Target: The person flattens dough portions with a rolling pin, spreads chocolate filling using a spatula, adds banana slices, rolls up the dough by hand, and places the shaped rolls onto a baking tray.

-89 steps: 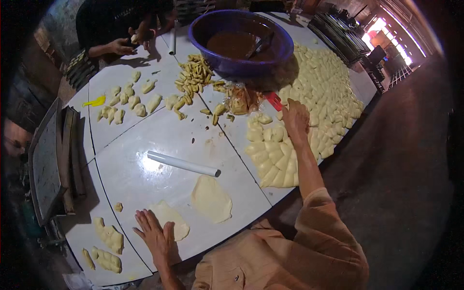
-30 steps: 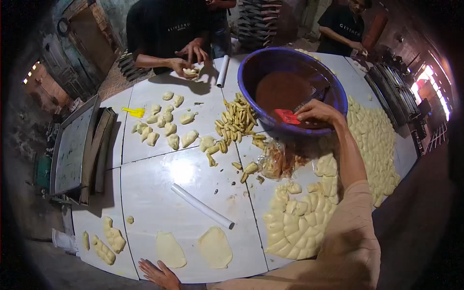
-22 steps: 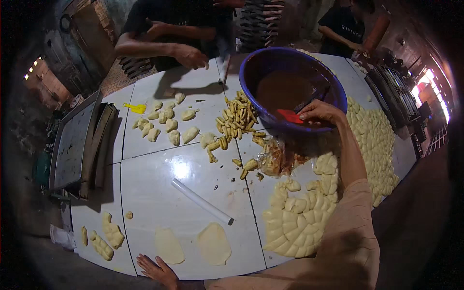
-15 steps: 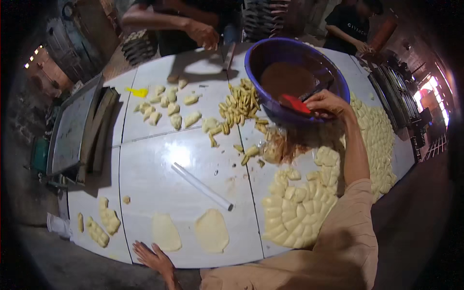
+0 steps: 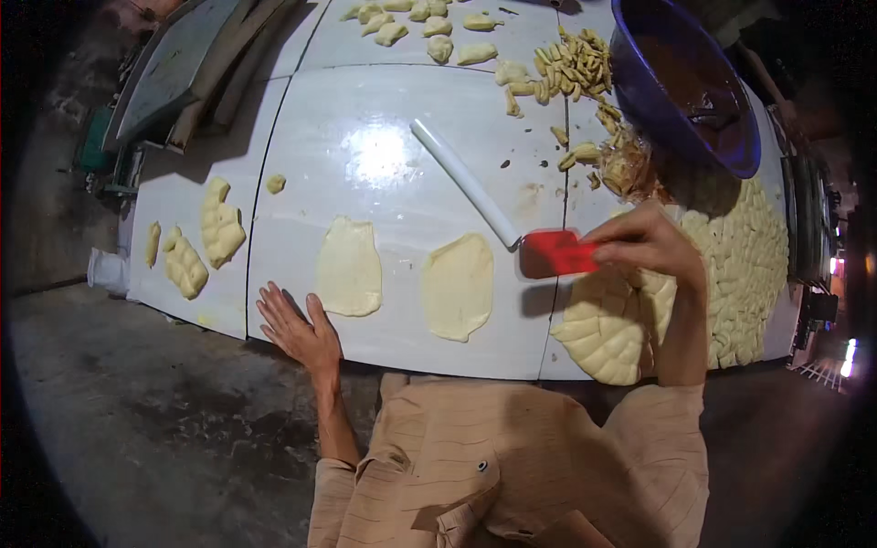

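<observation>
Head view, and it's the right hand (image 5: 650, 242) at 3 o'clock, fingers and thumb pinched on a red scraper (image 5: 557, 254), held above the table with a shadow showing below it on the white top. Over at 8 o'clock the left hand (image 5: 301, 331) is spread flat, gripping nothing, at the near edge of the pale, dark-seamed table (image 5: 320, 183), its thumb just beside the first dough sheet (image 5: 350, 274). A second dough sheet (image 5: 459, 288) lies close to the middle. Up from there a white tube (image 5: 464, 185) slants from 12 toward 2, its lower end near the scraper, a bright glare shining off the surface to its left.

Round at 2 o'clock sits a big purple basin (image 5: 658, 128) with brown liquid inside, a plastic bag (image 5: 626, 164) crumpled just beside it; at 1, a heap of yellowish strips (image 5: 575, 64). Packed dough pieces (image 5: 742, 274) fill the table out at 3. Dough lumps (image 5: 438, 47) crowd 12.

Across at 10, metal trays (image 5: 183, 68) lean over the table's far left corner. Out at 8 it's grey, stained floor (image 5: 183, 393), dim all over, while a white glint of light (image 5: 850, 356) cuts the darkness past 3.
</observation>
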The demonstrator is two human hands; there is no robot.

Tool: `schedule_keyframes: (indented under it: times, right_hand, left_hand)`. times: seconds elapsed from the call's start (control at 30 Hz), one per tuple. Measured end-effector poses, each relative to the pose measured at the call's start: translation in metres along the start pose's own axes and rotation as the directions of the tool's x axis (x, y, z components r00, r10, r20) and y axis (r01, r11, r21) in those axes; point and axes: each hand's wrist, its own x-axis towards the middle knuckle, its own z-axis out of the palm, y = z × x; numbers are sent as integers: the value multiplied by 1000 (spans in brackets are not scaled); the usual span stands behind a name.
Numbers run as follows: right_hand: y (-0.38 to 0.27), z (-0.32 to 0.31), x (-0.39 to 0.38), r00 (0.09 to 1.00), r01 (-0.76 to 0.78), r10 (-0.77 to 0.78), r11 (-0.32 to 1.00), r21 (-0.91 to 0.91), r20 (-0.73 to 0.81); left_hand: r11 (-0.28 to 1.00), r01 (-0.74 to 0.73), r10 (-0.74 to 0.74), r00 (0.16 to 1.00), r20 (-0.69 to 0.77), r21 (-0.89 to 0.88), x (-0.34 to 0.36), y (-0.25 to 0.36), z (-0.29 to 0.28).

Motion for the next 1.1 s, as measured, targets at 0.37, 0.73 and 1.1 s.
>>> schedule_keyframes:
  times: [0.37,0.73,1.1]
  right_hand:
    - [-61,143,2,978,-64,-66,807,-587,-198]
    - [-57,180,-20,877,-298,-2,783,-546,-481]
    - [-48,195,-30,863,-337,60,806,-486,-501]
  left_hand:
    - [999,-49,49,999,-23,6,-2,-2,-2]
    - [994,-106,106,994,-22,-3,-2,-6,-3]
    - [995,-100,100,995,-12,18,-3,-5,-3]
